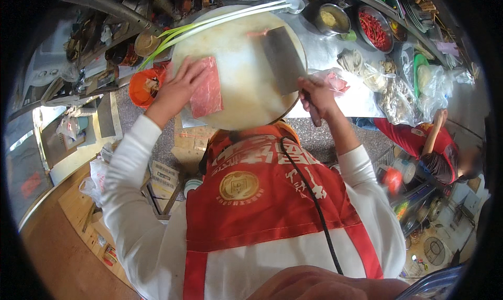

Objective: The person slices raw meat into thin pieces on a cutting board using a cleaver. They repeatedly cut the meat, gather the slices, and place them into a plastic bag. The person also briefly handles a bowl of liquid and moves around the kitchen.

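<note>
My left hand [184, 82] holds down a slab of raw red meat [211, 92] on the left part of a round cutting board [243, 76], its fingers over the meat's upper left edge. My right hand [317, 96] grips the handle of a cleaver [285, 60]. The cleaver's broad, slightly blurred blade lies over the board's right side, apart from the slab. By the blade's far tip is a thin strip of meat [257, 33]. Long green onions [220, 19] stretch across the board's far edge, their white ends beside a white ladle or spoon [294, 4].
Right of the board are plastic-wrapped meat [333, 81], a metal pot [332, 20], a bowl of red chillies [375, 29] and plastic bags [399, 97]. An orange bucket [142, 88] stands below the board's left side. Another person [432, 147] is at the right.
</note>
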Tool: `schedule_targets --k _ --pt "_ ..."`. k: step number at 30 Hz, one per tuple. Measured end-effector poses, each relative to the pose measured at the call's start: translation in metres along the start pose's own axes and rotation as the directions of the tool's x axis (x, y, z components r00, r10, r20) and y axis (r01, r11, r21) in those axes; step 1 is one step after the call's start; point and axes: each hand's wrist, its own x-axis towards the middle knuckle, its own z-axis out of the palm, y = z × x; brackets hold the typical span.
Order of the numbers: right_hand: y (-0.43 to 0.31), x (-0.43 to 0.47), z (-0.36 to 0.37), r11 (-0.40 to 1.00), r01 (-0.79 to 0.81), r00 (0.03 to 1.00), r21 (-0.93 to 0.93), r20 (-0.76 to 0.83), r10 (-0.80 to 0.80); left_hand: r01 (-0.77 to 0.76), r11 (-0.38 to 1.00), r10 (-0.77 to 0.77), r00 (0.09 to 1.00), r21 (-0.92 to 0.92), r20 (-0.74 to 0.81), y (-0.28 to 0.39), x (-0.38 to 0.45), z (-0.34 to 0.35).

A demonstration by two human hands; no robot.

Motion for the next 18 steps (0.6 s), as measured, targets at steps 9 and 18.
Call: schedule_targets --k 9,18 --pt "-0.004 -0.049 -0.023 0.923 0.080 0.986 -0.375 -0.105 -0.129 -0.119 0.990 0.116 0.992 -0.074 -0.053 0.006 0.050 0.006" --pt "0.012 -0.015 0.011 0.435 0.388 0.879 -0.813 0.184 -0.441 0.705 0.658 -0.701 0.702 -0.264 0.127 0.163 0.060 0.004"
